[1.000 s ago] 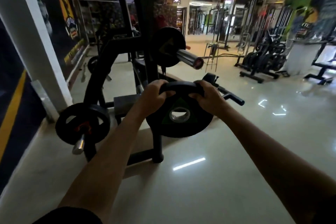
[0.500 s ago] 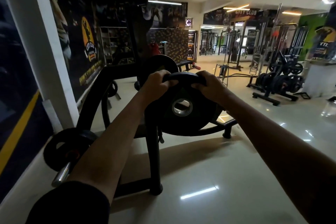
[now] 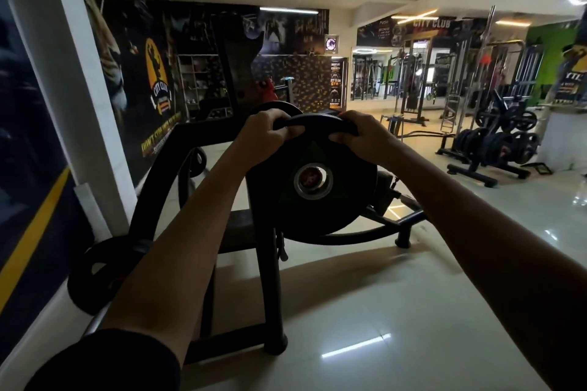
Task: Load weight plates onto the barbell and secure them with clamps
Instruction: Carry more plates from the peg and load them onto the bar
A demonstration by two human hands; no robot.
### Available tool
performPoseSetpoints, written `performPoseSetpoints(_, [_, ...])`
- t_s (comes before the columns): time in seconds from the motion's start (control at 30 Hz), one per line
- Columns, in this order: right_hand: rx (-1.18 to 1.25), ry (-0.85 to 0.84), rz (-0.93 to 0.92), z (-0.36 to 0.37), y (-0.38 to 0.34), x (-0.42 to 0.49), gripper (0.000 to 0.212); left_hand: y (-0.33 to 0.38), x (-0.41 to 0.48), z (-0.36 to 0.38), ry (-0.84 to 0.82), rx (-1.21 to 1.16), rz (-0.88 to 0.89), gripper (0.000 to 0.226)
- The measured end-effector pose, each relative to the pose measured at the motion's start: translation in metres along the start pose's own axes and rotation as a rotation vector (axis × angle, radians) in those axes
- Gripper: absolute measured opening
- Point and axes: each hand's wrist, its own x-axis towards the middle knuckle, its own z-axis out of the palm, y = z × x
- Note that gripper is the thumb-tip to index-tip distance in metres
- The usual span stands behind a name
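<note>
Both forearms are bare from elbow to wrist, and no watch, band or ring shows on the left hand (image 3: 265,136) or the right hand (image 3: 362,136). A dark sleeve (image 3: 104,362), probably black, covers the left upper arm at 7 o'clock, ending above the elbow.

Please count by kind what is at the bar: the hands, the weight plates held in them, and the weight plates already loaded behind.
hands: 2 (left hand, right hand)
held weight plate: 1
loaded weight plate: 1
Total: 4
</note>
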Motion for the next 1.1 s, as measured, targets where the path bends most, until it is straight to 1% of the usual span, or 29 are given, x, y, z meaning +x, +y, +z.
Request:
performPoseSetpoints(0.1, [-0.001, -0.003, 0.007, 0.004, -0.003, 0.004, 0.035, -0.003, 0.003, -0.005, 0.021, -0.004, -0.005, 0.022])
performPoseSetpoints(0.23, [-0.012, -0.031, 0.030, 0.008, 0.002, 0.007, 0.036, -0.011, 0.001, 0.000, 0.009, -0.002, -0.039, 0.024])
performPoseSetpoints(0.33, [-0.016, -0.018, 0.026, 0.008, 0.005, 0.009, 0.038, -0.012, 0.003, 0.005, 0.040, 0.013, -0.010, 0.025])
performPoseSetpoints(0.43, [0.000, -0.002, 0.024, 0.010, 0.008, 0.012, 0.039, -0.013, 0.007, 0.006, 0.035, 0.030, -0.009, 0.026])
performPoseSetpoints(0.53, [0.004, -0.007, 0.002, 0.015, 0.011, 0.012, 0.036, -0.017, 0.009, 0.011, 0.056, 0.079, 0.027, 0.028])
performPoseSetpoints(0.6, [0.007, 0.000, -0.010, 0.018, 0.013, 0.010, 0.036, -0.023, 0.008, 0.017, 0.089, 0.151, 0.087, 0.039])
performPoseSetpoints(0.63, [0.009, 0.001, -0.018, 0.021, 0.016, 0.009, 0.039, -0.025, 0.006, 0.018, 0.089, 0.200, 0.111, 0.051])
performPoseSetpoints(0.7, [-0.006, 0.000, -0.038, 0.024, 0.019, 0.006, 0.054, -0.030, 0.003, 0.020, 0.069, 0.309, 0.148, 0.080])
performPoseSetpoints(0.73, [-0.040, 0.006, -0.034, 0.024, 0.019, 0.005, 0.062, -0.031, 0.002, 0.020, 0.065, 0.345, 0.161, 0.088])
performPoseSetpoints(0.77, [-0.071, 0.014, -0.020, 0.025, 0.020, 0.005, 0.069, -0.031, 0.002, 0.019, 0.060, 0.366, 0.158, 0.091])
performPoseSetpoints(0.83, [-0.084, 0.026, 0.008, 0.027, 0.022, 0.008, 0.076, -0.027, 0.005, 0.018, 0.054, 0.387, 0.141, 0.085])
performPoseSetpoints(0.93, [-0.068, 0.046, 0.009, 0.031, 0.024, 0.012, 0.076, -0.027, 0.010, 0.018, 0.057, 0.406, 0.141, 0.080])
performPoseSetpoints(1.03, [-0.105, 0.110, -0.016, 0.038, 0.027, 0.019, 0.076, -0.036, 0.010, 0.027, 0.129, 0.466, 0.151, 0.075])
performPoseSetpoints(1.1, [-0.120, 0.148, -0.033, 0.043, 0.027, 0.023, 0.075, -0.044, 0.008, 0.035, 0.196, 0.462, 0.152, 0.072])
